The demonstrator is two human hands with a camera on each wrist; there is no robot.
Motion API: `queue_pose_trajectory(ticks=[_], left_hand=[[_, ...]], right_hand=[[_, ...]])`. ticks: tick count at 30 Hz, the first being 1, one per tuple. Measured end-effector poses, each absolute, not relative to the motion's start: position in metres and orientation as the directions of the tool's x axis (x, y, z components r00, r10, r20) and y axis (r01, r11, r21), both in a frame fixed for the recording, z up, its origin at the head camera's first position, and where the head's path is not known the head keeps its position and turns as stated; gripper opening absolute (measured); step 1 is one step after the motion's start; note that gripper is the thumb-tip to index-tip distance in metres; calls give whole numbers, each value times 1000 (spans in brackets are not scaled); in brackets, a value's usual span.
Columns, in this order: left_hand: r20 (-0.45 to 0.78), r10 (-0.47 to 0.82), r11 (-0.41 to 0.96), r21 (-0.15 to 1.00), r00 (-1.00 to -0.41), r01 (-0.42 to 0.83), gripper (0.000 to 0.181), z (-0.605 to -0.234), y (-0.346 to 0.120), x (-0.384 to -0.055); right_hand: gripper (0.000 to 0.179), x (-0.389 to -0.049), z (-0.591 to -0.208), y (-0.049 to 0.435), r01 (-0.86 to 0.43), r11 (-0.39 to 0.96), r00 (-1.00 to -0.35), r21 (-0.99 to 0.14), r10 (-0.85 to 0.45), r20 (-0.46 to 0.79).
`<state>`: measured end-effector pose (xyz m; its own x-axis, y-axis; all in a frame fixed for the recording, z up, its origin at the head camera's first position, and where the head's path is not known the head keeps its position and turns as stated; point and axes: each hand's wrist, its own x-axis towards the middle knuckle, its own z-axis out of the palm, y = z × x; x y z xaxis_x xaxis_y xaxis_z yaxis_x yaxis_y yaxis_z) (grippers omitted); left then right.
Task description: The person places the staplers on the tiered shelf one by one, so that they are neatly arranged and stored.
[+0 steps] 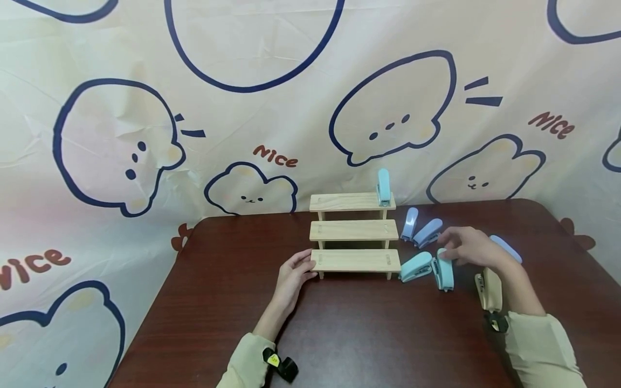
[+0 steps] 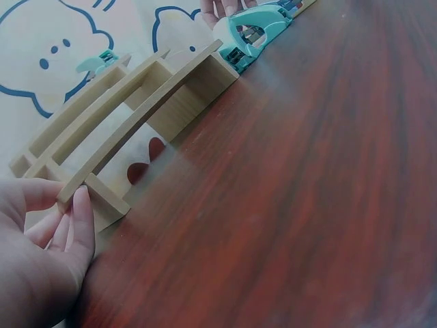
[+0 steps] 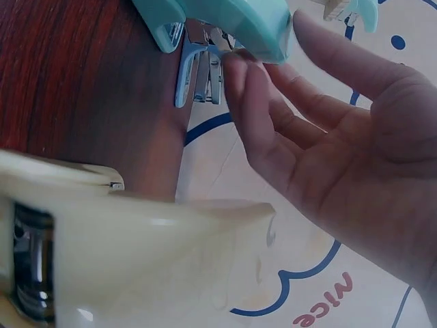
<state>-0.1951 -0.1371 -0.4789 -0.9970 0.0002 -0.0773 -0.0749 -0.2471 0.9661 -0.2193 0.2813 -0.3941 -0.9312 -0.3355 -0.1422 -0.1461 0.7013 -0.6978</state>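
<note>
A three-tier wooden shelf (image 1: pixel 354 261) stands on the table, and my left hand (image 1: pixel 294 277) pinches the left end of its lowest board between thumb and fingers. Over to the right, my right hand (image 1: pixel 468 247) has thumb and fingertips around the upper end of a teal stapler (image 1: pixel 443 274), seen close up in the right wrist view. Touching or nearly touching it is another teal stapler (image 1: pixel 415 267) by the shelf's right end. A third teal stapler (image 1: pixel 383 188) stands upright on the top board's right end.
Two blue staplers (image 1: pixel 428 233) lie behind the teal pair. Another blue stapler (image 1: pixel 506 248) is partly hidden behind my right wrist. A cream stapler (image 1: pixel 489 291) sits beside my right forearm. Patterned cloth (image 1: pixel 310 118) hangs behind the dark wooden table (image 1: pixel 378 334).
</note>
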Motion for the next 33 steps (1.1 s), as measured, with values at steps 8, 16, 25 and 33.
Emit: queue_pose_trajectory(ticks=[8,16,25,33], left_hand=[[-88,-11,-253,964,-996,-83,44,-480,-137,-196],[-90,-11,-259,962,-996,-84,44,-481,-137,-196],[-84,-6,-256,963,-996,-80,44,-481,-137,-197],[-81,-2,-245,966,-997,-78,45,-481,-137,-197]], right_hand=[[54,-217,-396,283,-106,663,-902,-741,-378,-208],[44,-217,-397,283,-103,640,-876,-761,-421,-235],[34,-217,-397,286,-140,644,-886,-752,-421,-195],[38,-217,-398,287,-125,635,-882,-762,-423,-208]])
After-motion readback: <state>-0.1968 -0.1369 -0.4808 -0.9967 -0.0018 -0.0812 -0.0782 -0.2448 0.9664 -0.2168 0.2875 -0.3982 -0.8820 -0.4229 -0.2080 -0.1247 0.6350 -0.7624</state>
